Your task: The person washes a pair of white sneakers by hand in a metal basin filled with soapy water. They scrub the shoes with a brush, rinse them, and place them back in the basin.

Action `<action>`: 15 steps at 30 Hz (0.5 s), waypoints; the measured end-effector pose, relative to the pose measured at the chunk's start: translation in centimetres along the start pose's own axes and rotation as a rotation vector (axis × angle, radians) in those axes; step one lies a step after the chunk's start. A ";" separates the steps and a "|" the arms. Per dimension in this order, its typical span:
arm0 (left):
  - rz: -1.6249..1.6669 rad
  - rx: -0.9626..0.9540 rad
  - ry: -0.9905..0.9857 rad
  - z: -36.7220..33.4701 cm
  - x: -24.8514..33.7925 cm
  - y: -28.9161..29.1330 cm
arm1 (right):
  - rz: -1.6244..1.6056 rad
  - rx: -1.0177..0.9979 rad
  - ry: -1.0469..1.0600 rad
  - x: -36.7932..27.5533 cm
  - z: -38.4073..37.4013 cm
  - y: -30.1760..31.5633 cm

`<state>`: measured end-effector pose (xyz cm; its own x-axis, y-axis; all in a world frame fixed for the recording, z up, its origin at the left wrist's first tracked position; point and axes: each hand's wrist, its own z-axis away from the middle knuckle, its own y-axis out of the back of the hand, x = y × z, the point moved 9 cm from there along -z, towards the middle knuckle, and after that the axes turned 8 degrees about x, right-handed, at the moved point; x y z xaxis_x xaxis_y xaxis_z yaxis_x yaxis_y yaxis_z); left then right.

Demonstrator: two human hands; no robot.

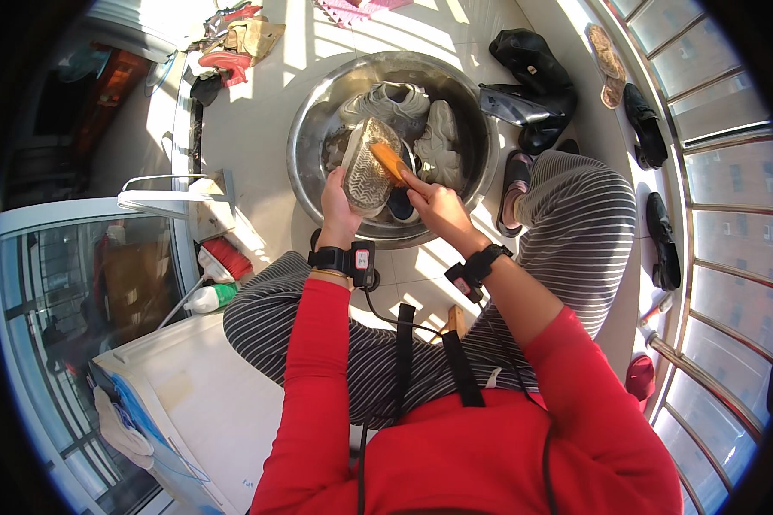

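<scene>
My left hand [338, 209] grips a shoe [365, 178] by its side, with the patterned sole turned up toward me. In my right hand [442, 208] is an orange scrubbing brush [388, 160], pressed against that sole; its bristles are hidden. Both hands are over a wide round metal basin [305, 184]. Inside it, a pale shoe [386, 103] lies behind the held one and another light shoe [440, 142] rests along the right side. Something dark blue [401, 206] shows low in the basin, partly covered by the brush hand.
Black boots [537, 86] lie right of the basin. Black shoes [647, 129] and tan insoles [607, 64] line the ledge by the railing [730, 206]. At left stand a red-bristled broom [223, 259], a white-and-green bottle [210, 298] and a white cabinet [206, 378]. Shoes are piled [232, 51] at far left.
</scene>
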<state>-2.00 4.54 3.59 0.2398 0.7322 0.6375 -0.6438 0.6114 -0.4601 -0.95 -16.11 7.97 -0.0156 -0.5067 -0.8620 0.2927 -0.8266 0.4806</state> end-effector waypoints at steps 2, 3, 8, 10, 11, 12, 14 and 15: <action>0.023 -0.042 0.037 0.3 -0.9 -0.5 | 0.079 0.084 -0.030 1.0 -0.4 1.3; 0.017 -0.005 0.077 0.7 -1.7 -0.3 | 0.117 0.117 -0.057 1.9 -0.7 1.7; -0.017 -0.103 0.089 3.8 -3.7 -1.6 | -0.026 0.197 -0.110 4.4 -6.2 2.5; -0.047 -0.108 0.082 4.0 -3.6 -1.8 | -0.068 0.203 -0.087 3.7 -6.8 2.3; -0.054 -0.131 0.070 3.9 -3.3 -2.1 | -0.065 0.177 -0.035 2.8 -6.5 2.0; -0.090 -0.132 0.029 3.5 -2.6 -2.1 | -0.045 0.161 -0.012 1.8 -5.8 1.6; -0.061 -0.077 0.017 2.5 -1.4 -1.6 | -0.015 0.095 0.023 -0.1 -4.0 0.9; -0.046 -0.061 0.013 2.1 -0.9 -1.4 | 0.035 0.054 0.081 -1.1 -2.8 0.5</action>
<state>-2.84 2.41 4.89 0.2777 0.7065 0.6509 -0.5869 0.6612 -0.4673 1.93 -15.28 8.72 0.0712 -0.5158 -0.8537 0.2398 -0.8220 0.5166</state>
